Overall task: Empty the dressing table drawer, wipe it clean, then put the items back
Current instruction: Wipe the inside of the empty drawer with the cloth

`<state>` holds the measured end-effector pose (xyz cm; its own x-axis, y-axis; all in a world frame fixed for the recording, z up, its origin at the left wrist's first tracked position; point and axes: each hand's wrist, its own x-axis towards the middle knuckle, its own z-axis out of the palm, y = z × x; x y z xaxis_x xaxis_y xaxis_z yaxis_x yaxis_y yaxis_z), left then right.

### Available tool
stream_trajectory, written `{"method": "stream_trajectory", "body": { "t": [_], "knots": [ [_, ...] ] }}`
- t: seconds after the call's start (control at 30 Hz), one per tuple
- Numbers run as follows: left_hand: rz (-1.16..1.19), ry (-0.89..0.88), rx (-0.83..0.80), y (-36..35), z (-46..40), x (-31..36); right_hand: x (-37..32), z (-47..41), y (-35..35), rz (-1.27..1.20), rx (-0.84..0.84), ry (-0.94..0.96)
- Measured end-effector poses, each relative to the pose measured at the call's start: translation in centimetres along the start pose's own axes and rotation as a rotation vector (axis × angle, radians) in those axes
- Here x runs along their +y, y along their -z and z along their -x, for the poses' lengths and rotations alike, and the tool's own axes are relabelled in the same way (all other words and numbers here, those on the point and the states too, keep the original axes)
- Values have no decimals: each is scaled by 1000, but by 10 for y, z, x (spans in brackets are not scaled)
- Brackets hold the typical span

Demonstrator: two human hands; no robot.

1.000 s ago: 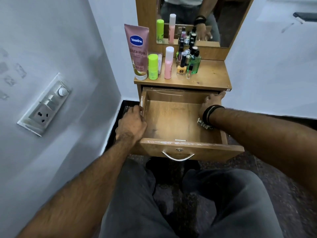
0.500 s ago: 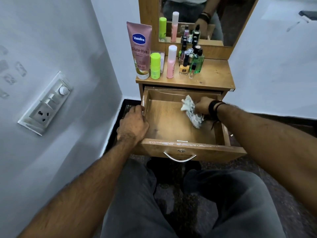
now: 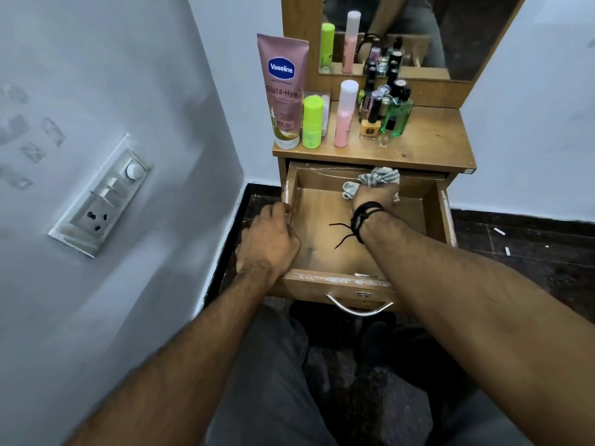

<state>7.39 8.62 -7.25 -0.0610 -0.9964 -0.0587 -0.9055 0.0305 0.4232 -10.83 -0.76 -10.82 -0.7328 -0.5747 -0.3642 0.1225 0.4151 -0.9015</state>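
Right hand [image 3: 375, 196], gripping the cloth [image 3: 380, 178], reached the drawer [image 3: 325, 286] back; left hand [image 3: 267, 243] clasps its side.

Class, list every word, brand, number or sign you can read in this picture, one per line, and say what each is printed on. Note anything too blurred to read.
"Vaseline": pink tube, in the blue badge.
"Gluta-Hya": same tube, below the badge.
"10X": same tube, near the bottom; the small print around it is too blurred to read.
Green bottle: small print, unreadable.
Yellow nail polish: a dark round mark, no legible text.
Nothing legible elsewhere.
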Motion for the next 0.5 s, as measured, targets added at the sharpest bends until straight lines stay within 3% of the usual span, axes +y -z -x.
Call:
{"method": "stream_trajectory", "body": {
  "t": [0.17, 0.37, 0.5],
  "knots": [
    [-14, -1, 0, 2, -2, 3, 0, 16, -22, 139, -124, 41],
    [-30, 4, 11, 0, -2, 3, 1, 44, -49, 79, -539, 98],
    [-33, 5, 11, -1, 0, 3, 12, 38, -49, 185, -535, 222]
  ]
}}
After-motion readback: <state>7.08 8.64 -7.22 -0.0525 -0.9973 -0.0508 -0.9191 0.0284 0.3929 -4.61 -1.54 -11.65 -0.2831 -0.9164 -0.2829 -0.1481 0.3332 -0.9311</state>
